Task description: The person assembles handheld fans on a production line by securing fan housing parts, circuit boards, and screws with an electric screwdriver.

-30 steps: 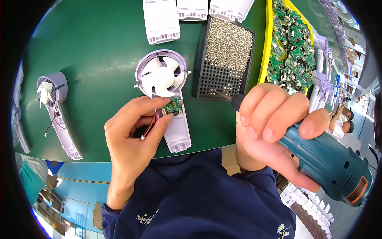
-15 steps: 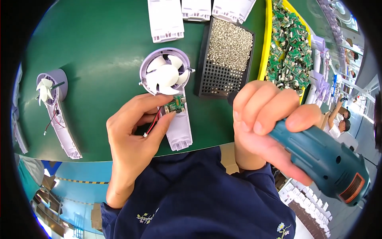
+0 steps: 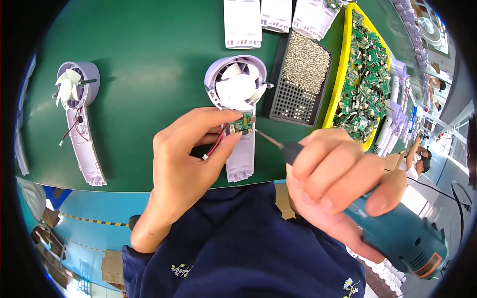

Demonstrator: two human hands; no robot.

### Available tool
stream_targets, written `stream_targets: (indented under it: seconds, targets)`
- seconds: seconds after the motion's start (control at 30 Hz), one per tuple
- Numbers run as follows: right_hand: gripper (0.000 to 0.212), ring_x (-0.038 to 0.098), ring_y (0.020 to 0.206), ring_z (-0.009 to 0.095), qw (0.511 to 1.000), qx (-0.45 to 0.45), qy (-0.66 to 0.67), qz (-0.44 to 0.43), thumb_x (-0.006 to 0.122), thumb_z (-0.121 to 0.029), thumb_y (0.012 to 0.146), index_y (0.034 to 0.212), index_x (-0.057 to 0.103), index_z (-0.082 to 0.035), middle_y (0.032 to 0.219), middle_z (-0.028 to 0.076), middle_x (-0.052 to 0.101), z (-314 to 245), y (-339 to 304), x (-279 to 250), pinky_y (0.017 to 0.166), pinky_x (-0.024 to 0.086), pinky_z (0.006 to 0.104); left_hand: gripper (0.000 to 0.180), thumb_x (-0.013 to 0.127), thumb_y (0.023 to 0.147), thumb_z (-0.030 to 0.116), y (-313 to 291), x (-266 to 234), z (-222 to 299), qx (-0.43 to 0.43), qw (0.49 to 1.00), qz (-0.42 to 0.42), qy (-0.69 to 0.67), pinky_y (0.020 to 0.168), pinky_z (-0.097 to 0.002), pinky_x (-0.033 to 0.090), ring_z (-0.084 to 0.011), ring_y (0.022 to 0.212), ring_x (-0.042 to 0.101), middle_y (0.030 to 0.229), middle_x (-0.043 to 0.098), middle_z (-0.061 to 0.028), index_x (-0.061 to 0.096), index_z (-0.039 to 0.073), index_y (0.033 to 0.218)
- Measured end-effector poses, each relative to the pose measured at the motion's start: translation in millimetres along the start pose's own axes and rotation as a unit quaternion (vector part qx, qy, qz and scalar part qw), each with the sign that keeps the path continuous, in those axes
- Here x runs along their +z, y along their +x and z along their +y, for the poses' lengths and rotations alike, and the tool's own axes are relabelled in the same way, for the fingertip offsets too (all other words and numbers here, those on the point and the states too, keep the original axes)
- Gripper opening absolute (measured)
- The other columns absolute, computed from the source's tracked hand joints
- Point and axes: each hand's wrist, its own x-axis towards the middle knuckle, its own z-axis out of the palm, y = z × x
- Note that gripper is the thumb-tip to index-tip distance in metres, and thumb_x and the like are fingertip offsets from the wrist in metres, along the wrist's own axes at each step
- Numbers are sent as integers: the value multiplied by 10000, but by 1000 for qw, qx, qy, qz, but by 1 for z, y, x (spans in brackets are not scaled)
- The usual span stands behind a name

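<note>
Between the thumb and fingers of my left hand [image 3: 191, 141] is a small green circuit board [image 3: 242, 124], held over the handle of a lilac fan housing [image 3: 241, 161]. White fan blades [image 3: 238, 91] sit inside the housing's round end. Red and black wires [image 3: 216, 144] with a white plug hang beside my left thumb. My right hand [image 3: 343, 181] is wrapped around a teal electric screwdriver [image 3: 407, 236]. Its thin bit [image 3: 269, 138] points left, with the tip close to the board's right edge; whether they touch I cannot tell.
A black screw tray [image 3: 295, 102] full of small silver screws lies right of the fan. Beyond it stands a yellow bin [image 3: 339, 74] heaped with green circuit boards [image 3: 367, 74]. White housing parts [image 3: 242, 25] lie at the back. A second fan housing [image 3: 88, 144] rests at left.
The screwdriver's bit has come into view, swung toward the board in my left hand. The table's things appear shifted rightward in the picture. My left hand still pinches the circuit board.
</note>
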Motion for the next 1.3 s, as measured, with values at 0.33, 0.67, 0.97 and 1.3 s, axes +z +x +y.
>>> stream_targets:
  seconds: [0.33,0.67,0.97,1.3]
  targets:
    - [629,477,476,154,999,29,8,-31,655,-659,838,1073,481,-102,731,56,546,9,-2,5,419,385,300,254,743,793,-53,0,1,-3,26,999,23,-10,682,-267,599,-179,760,701,922,684,-108,695,6,1035]
    - [673,481,487,158,996,-18,-19,-82,619,-703,834,1084,481,-94,729,58,544,16,-7,9,422,384,297,232,731,807,-54,1,0,0,12,999,24,-35,684,-270,591,-188,754,702,907,681,-120,690,-6,1030]
    - [677,453,484,169,994,-36,-3,107,561,-730,855,1060,485,-90,701,58,521,-58,-5,-47,442,372,315,254,672,831,-75,1,-40,9,-74,996,54,-23,718,-210,499,-70,814,619,954,672,-44,649,-16,1077]
    - [534,452,449,113,904,244,-245,251,372,-567,1015,1034,542,-61,635,32,516,-108,29,-148,404,360,244,243,659,860,-5,106,-80,12,-17,998,45,45,829,-226,457,-93,860,598,976,671,-52,649,-3,1102]
